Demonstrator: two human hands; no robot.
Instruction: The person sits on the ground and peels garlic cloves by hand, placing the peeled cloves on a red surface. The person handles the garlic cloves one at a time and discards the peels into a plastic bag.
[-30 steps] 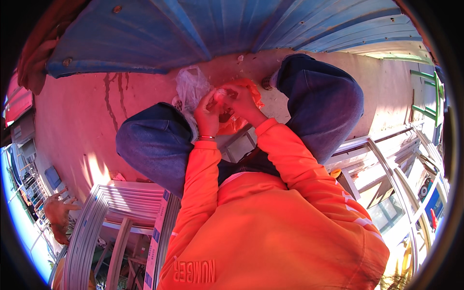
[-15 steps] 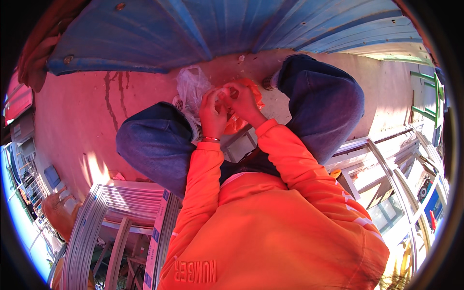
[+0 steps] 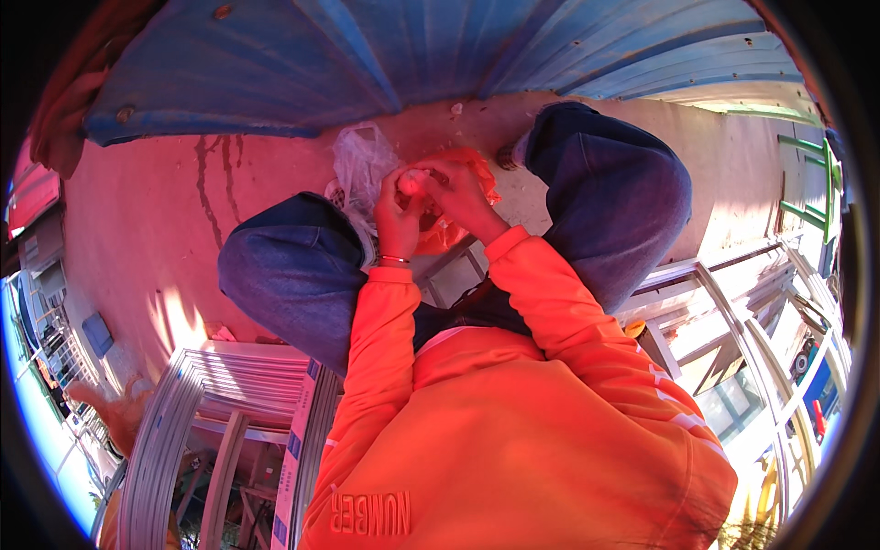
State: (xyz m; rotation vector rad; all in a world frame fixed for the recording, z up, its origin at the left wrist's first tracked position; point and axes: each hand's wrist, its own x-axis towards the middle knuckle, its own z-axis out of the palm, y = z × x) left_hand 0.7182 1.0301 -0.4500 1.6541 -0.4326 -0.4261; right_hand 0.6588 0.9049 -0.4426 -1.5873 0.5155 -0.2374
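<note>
Between my knees, both hands are raised close together around a small pale, rounded thing (image 3: 413, 181); red light and its size keep me from naming its kind. My left hand (image 3: 395, 216) is curled around its left side, with the fingers up. From the right, my right hand (image 3: 463, 194) reaches across, its fingers bent against the thing. Below and behind the hands lies an orange plastic bag (image 3: 482, 170), partly hidden by them. A whitish see-through plastic bag (image 3: 360, 158) lies just left of my left hand.
Blue corrugated metal sheet (image 3: 431, 50) spans the far side. Stacked pale metal frames (image 3: 170, 431) stand at my lower left, and more frames (image 3: 761, 330) lie at right. Green metal bars (image 3: 816, 215) are at the far right. A blurred brown shape (image 3: 119, 412) is at left.
My left hand has tilted slightly and opened out around the pale thing, which now shows more fully. My right fingers have shifted over it. The brown shape at left has moved.
</note>
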